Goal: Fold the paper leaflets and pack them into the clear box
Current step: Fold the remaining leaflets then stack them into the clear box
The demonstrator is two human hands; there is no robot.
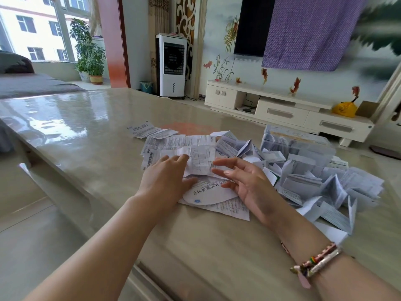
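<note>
We judge the step in hand to be folding, not packing. Our left hand (167, 179) lies flat, fingers straight and together, pressing on a creased leaflet (198, 161) at the near middle of the table (86, 135). Our right hand (243, 181) hovers just beside it, palm turned inward, fingers spread and relaxed, pinching nothing. Whether its fingertips touch the paper, we cannot tell.

Under the leaflet lies a larger sheet (214, 198) with a curved white band and large printed characters. Further flat sheets (165, 142) lie behind it, toward the far edge.

The box (297, 142) stands to the right and beyond the hands, well apart from them. Through its clear walls we see paper already inside; how full it is we cannot tell. Between box and hands sits a heap (314, 181) of leaflets, many in zigzag pleats, some standing on edge.

Materials:
- Leaflets: thin white paper, densely printed, limp, holding old creases. We expect it to spring open unless a fold is pressed hard.
- Box: rigid, clear plastic, rectangular.
- Table: smooth, glossy, beige, strongly reflective. We expect paper to slide on it easily.

The next move, in our judgement, calls for the left hand to hold the leaflet down while the right hand takes a free edge, brings it over along an existing crease, and flattens it. Most of the task appears to remain, since many leaflets lie outside the box.
</note>
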